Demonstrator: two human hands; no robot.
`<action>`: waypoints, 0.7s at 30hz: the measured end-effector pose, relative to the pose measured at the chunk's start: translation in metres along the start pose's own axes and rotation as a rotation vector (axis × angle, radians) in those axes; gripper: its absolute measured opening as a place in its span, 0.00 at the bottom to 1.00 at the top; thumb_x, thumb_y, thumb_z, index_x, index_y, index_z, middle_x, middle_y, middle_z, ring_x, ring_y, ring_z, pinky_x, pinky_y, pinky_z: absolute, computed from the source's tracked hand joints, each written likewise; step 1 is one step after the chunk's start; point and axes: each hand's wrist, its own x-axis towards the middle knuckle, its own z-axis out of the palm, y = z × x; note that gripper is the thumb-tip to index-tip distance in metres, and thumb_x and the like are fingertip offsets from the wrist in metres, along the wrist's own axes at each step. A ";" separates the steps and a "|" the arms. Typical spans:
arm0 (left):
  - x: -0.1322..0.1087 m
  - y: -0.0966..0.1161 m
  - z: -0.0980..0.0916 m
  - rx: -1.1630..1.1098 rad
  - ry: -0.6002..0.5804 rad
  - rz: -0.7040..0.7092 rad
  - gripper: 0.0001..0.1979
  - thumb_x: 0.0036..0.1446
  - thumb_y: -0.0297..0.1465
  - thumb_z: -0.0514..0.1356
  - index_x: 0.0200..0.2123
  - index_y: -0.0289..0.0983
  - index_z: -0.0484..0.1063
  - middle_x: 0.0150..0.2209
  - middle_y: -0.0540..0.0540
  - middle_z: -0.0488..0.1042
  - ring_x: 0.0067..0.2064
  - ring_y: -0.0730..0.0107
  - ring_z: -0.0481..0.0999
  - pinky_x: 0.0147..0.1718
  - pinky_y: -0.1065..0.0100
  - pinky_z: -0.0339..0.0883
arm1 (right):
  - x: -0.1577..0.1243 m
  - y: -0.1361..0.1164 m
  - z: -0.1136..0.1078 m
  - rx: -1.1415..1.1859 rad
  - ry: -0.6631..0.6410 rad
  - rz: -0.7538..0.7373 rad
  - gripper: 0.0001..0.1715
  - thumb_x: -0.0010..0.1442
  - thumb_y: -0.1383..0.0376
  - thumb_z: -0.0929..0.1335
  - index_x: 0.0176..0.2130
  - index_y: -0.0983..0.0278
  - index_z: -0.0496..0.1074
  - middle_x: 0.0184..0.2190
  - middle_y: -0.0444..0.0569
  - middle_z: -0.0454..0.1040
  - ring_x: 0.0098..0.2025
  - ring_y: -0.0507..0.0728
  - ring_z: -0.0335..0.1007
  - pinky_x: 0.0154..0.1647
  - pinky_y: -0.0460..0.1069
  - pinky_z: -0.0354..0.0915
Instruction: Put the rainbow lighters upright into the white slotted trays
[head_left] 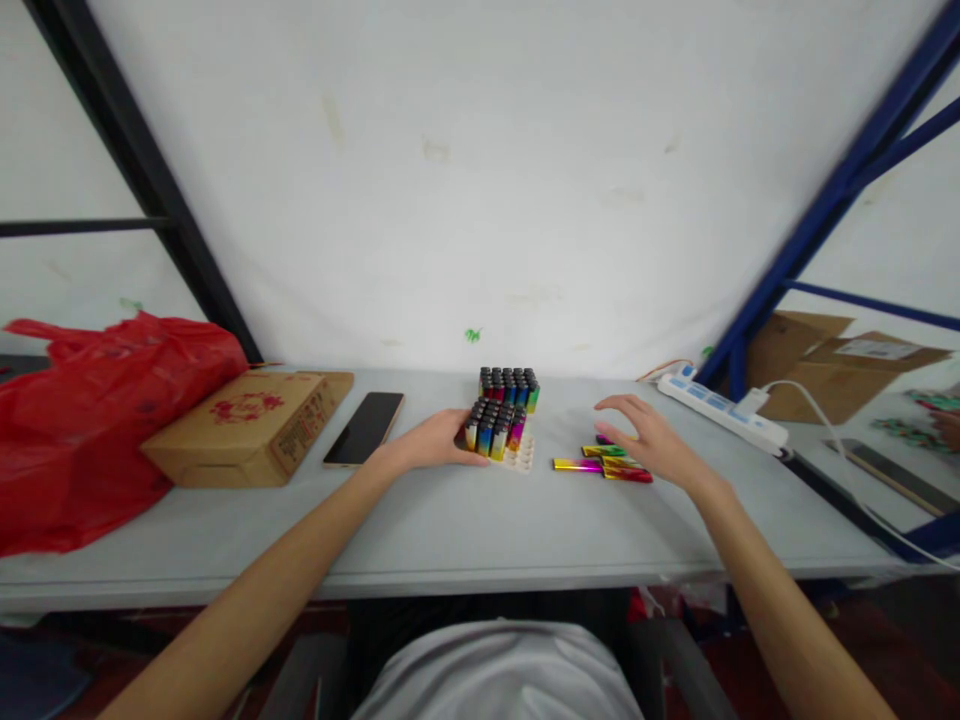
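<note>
Rows of upright lighters (499, 430) with black tops stand in a white tray (519, 460), whose right part shows bare holes. My left hand (442, 440) is at the tray's left side, its fingers apart around the edge by the lighters. Behind it stands a second group of upright lighters (510, 388). Several shiny loose lighters (577, 465) in yellow, pink, green and red lie to the right. Over their right end hovers my right hand (645, 435), fingers spread and curved, holding nothing that I can see.
A dark phone (365, 430), a cardboard box (240, 425) and a red plastic bag (112, 420) are on the left. To the right lie a white power strip (720, 408) with a cable and an open carton (832, 370) behind a blue frame.
</note>
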 end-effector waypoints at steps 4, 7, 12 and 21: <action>0.000 0.001 0.000 0.002 -0.005 0.014 0.36 0.45 0.53 0.70 0.52 0.38 0.74 0.49 0.44 0.80 0.47 0.52 0.78 0.45 0.62 0.70 | -0.044 0.013 0.015 -0.120 -0.189 0.073 0.37 0.67 0.42 0.63 0.67 0.54 0.64 0.72 0.56 0.55 0.72 0.71 0.50 0.69 0.69 0.53; 0.000 0.000 0.000 0.003 -0.005 0.005 0.35 0.45 0.54 0.70 0.51 0.38 0.74 0.48 0.43 0.80 0.47 0.52 0.78 0.44 0.62 0.70 | -0.055 0.014 0.034 -0.150 -0.272 0.131 0.37 0.68 0.41 0.60 0.70 0.49 0.58 0.74 0.52 0.50 0.75 0.72 0.42 0.69 0.74 0.48; 0.000 -0.004 0.002 0.010 0.011 -0.008 0.36 0.44 0.54 0.71 0.51 0.38 0.74 0.48 0.42 0.80 0.46 0.51 0.78 0.46 0.61 0.70 | -0.041 0.012 0.052 -0.159 -0.262 0.179 0.37 0.69 0.42 0.58 0.71 0.48 0.55 0.74 0.52 0.50 0.75 0.73 0.41 0.69 0.76 0.47; 0.000 -0.002 0.001 0.035 -0.006 -0.021 0.37 0.45 0.55 0.70 0.51 0.37 0.74 0.49 0.41 0.80 0.47 0.50 0.78 0.44 0.62 0.70 | 0.013 0.047 0.028 -0.083 -0.076 0.045 0.26 0.69 0.58 0.61 0.62 0.62 0.71 0.67 0.59 0.65 0.67 0.66 0.62 0.69 0.64 0.57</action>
